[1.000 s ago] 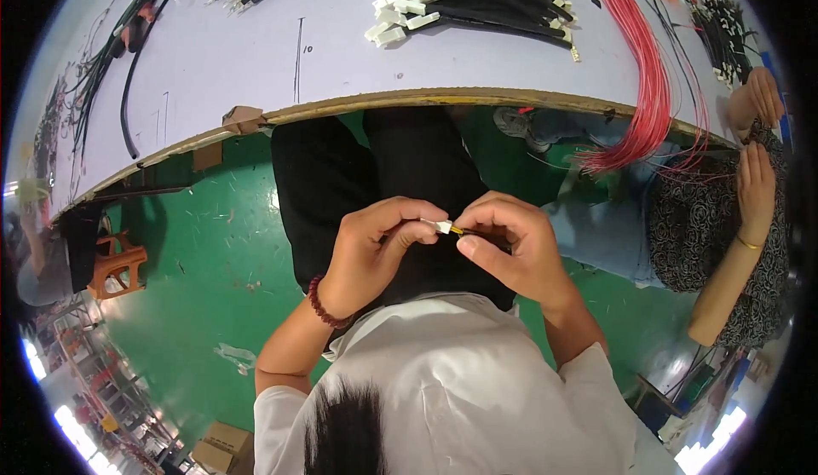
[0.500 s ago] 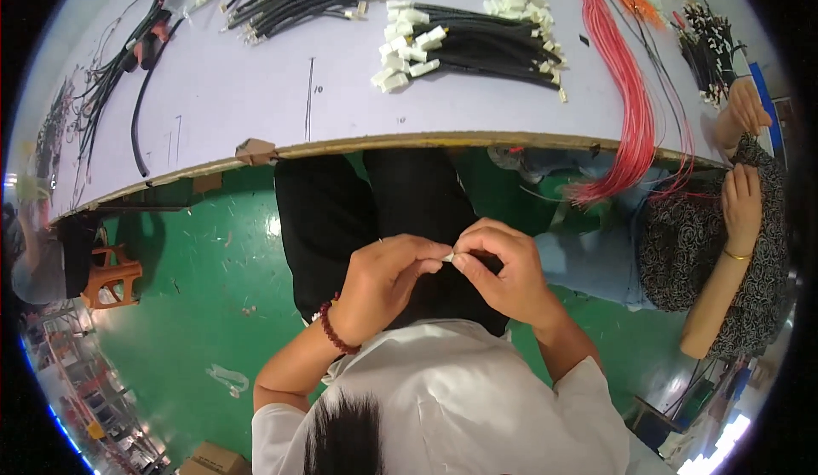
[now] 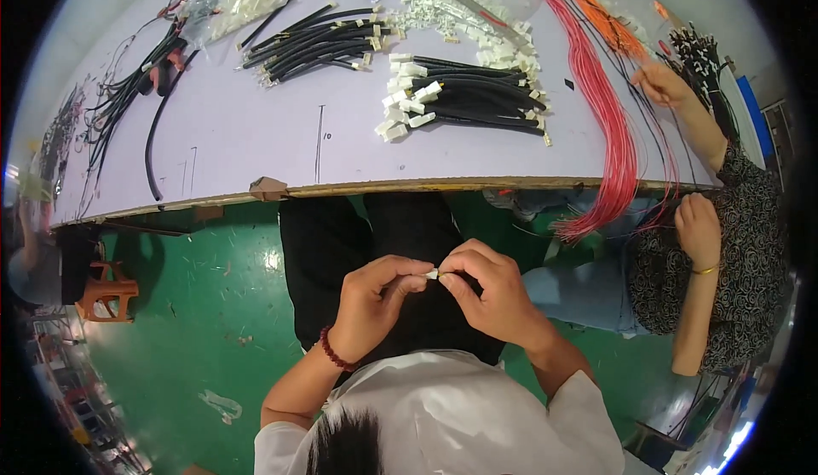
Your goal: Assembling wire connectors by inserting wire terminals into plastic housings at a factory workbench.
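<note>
Above my lap, a small white plastic connector [image 3: 432, 275] sits between my two hands. My left hand [image 3: 375, 298] pinches it from the left between thumb and forefinger. From the other side, the thumb and forefinger of my right hand [image 3: 487, 294] are closed at its right end. Whatever else the right fingertips grip is too small to make out. On the table [image 3: 256, 155] ahead lies a stack of black sleeved cables [image 3: 477, 96] with white connectors at their left ends. Left of it is a second bunch of black cables [image 3: 319, 42].
Loose white connectors [image 3: 443, 11] are heaped at the back, beside a clear bag [image 3: 243, 6] of pale parts. Pink wires [image 3: 601, 92] hang over the table's front edge. At the right, a co-worker's hand [image 3: 663, 83] reaches over the table. An orange stool [image 3: 109, 292] stands at the left.
The view has tilted up, so more of the table's back shows. My hands still hold the white connector together. The co-worker's far hand has moved left over the table.
</note>
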Motion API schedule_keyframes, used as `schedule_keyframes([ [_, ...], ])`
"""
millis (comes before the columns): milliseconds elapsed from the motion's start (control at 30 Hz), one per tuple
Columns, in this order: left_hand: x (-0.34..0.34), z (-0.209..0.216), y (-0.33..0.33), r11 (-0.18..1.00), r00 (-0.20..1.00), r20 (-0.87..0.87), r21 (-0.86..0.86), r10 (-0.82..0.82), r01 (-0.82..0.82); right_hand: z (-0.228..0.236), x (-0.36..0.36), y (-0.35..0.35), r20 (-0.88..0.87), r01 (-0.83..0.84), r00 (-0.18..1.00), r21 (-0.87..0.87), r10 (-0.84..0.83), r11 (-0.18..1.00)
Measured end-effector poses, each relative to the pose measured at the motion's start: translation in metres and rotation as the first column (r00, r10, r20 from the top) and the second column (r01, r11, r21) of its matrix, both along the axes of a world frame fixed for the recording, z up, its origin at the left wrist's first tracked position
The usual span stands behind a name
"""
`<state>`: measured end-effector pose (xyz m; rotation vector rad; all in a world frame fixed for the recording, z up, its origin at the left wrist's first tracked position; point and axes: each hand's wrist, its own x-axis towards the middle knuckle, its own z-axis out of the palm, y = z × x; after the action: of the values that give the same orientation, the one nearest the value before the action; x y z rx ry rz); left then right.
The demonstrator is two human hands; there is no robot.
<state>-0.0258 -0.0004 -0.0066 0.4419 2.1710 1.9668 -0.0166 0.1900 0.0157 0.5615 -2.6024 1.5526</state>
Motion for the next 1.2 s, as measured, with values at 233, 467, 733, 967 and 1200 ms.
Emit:
schedule_keyframes([
  [233,-0.007,0.002,0.005,0.999,1.000,0.014,0.041,0.019,-0.020,0.007,-0.011,0.004,-0.031,0.008,0.999,0.002,-0.008,1.000],
  [467,-0.018,0.006,-0.009,0.904,0.936,0.347,0.416,-0.058,-0.098,0.064,-0.102,0.035,-0.366,0.096,0.930,0.138,-0.039,0.986],
  [733,-0.019,0.004,-0.011,0.869,0.889,0.446,0.475,-0.103,-0.138,0.048,-0.269,0.039,-0.326,0.409,0.909,0.570,-0.261,0.712],
  [967,-0.023,-0.005,-0.019,0.875,0.876,0.473,0.459,-0.094,-0.154,0.046,-0.293,0.026,-0.240,0.387,0.912,0.768,-0.331,0.510],
  [1200,-0.021,-0.003,-0.008,0.824,0.842,0.498,0.553,-0.206,-0.125,0.035,-0.300,0.033,-0.222,0.351,0.933,0.738,-0.284,0.577],
])
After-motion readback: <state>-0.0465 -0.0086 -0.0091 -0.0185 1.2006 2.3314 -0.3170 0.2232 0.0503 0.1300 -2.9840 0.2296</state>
